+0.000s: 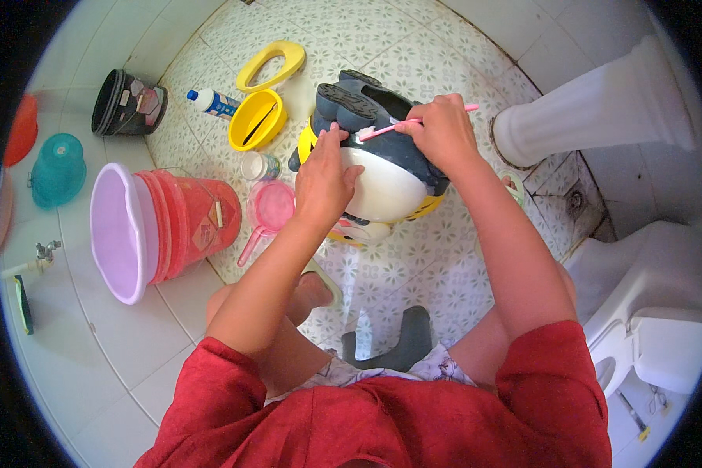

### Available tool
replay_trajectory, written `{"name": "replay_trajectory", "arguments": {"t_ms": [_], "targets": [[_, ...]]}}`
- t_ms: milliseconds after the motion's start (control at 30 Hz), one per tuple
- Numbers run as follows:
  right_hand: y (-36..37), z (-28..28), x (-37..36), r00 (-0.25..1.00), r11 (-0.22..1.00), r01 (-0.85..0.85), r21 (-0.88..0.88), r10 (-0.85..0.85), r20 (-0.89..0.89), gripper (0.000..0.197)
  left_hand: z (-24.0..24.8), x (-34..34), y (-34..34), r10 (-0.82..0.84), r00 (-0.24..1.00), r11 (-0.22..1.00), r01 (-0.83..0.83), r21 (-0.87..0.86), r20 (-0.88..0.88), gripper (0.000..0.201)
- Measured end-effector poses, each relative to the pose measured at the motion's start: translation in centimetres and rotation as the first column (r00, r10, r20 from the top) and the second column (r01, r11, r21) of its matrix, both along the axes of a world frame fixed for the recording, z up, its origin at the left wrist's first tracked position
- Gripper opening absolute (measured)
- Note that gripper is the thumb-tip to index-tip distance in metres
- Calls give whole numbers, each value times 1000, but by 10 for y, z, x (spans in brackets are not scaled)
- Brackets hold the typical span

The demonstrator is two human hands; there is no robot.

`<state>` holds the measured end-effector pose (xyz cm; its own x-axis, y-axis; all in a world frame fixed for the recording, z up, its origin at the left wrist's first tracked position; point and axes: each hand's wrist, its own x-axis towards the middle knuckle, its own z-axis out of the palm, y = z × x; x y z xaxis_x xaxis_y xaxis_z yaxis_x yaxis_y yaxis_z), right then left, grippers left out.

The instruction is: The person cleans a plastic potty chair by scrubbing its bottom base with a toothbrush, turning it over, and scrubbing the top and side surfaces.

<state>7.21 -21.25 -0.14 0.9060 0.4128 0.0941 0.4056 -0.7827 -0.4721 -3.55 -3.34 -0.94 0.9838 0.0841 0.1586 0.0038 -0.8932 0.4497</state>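
While my left hand (324,182) presses flat, apparently steadying the penguin-shaped potty (386,189), my right hand (443,134) pinches the pink toothbrush (388,129) mid-handle, presumably for control.

the brush (388,129) is pink, the rounded object (386,191) black, white and yellow, the tiled floor (402,35) flower-patterned.

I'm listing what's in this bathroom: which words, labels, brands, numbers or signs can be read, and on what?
None can be quoted.
Blue-capped white bottle: label too small to read.
Small jar: label too small.
Red bucket: label too blurred.
Black bucket: label too blurred.
Pink brush: no lettering discernible.
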Motion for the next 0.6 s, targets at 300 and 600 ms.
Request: {"name": "replay_trajectory", "arguments": {"t_ms": [300,600], "targets": [[-9,17,19,960,994,113,-16,-113,-256,37,7,-2,2,27,998,999,-26,25,-65,85],[5,-2,10,989,998,-60,10,61,-134,32,3,0,-4,-17,993,997,26,75,-120,95]]}}
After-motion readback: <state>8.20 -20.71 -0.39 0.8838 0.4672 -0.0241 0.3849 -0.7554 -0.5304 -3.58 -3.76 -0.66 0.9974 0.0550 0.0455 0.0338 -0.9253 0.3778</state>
